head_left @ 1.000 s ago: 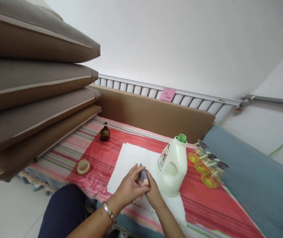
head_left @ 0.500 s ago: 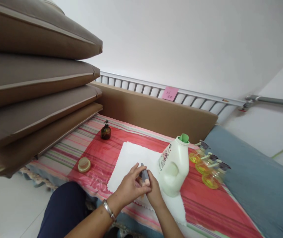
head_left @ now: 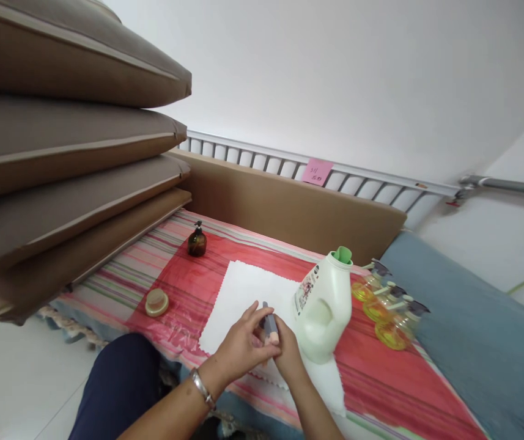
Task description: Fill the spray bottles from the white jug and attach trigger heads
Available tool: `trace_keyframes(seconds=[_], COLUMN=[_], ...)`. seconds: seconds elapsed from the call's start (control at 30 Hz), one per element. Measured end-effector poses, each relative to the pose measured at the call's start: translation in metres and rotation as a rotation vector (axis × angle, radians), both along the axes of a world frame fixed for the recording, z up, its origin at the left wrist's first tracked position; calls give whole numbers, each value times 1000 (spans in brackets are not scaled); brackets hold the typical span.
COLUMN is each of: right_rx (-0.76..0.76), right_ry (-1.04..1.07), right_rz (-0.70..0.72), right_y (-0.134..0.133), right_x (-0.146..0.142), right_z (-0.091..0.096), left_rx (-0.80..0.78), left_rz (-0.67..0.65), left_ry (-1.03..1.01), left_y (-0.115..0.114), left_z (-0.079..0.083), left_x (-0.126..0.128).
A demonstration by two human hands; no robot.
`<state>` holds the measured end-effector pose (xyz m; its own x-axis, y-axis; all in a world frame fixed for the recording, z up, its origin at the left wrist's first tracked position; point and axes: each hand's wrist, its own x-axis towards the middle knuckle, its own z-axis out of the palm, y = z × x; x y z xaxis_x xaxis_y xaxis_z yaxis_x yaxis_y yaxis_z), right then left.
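Note:
My left hand, with a silver bracelet at the wrist, pinches a small grey block-like piece with a narrow tip; I cannot make out its kind. Close against it, my right hand grips the same piece from the other side, and its fingers are partly hidden. Both hands are over a white cloth with a scalloped edge. Just right of them, a large pale green jug with a handle and a green spout stands on the cloth.
Three clear pump bottles of yellow liquid are grouped at the right. A brown pump bottle stands at the back left, a round beige lid nearer. Red plastic sheet covers striped fabric. Stacked cushions rise at left.
The view has shifted very slightly. Both hands stay closed around the grey piece in nearly the same spot, and the bottles, jug and lid have not moved.

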<state>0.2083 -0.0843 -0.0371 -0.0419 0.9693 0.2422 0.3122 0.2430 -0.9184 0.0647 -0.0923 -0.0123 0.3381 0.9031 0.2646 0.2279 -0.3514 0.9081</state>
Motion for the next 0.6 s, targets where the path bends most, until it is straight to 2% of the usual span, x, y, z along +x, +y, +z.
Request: trace_keyframes(seconds=[0.37,0.6], right_rx=[54,70], right_ry=[-2,4], right_rz=[-62,-25], right_y=[-5,-2], right_x=[-2,-2], right_z=[2,-5], left_rx=[10,15], left_rz=[-9,-11], left_ry=[9,9], left_y=[1,1], left_z=[0,-3], left_x=[1,1])
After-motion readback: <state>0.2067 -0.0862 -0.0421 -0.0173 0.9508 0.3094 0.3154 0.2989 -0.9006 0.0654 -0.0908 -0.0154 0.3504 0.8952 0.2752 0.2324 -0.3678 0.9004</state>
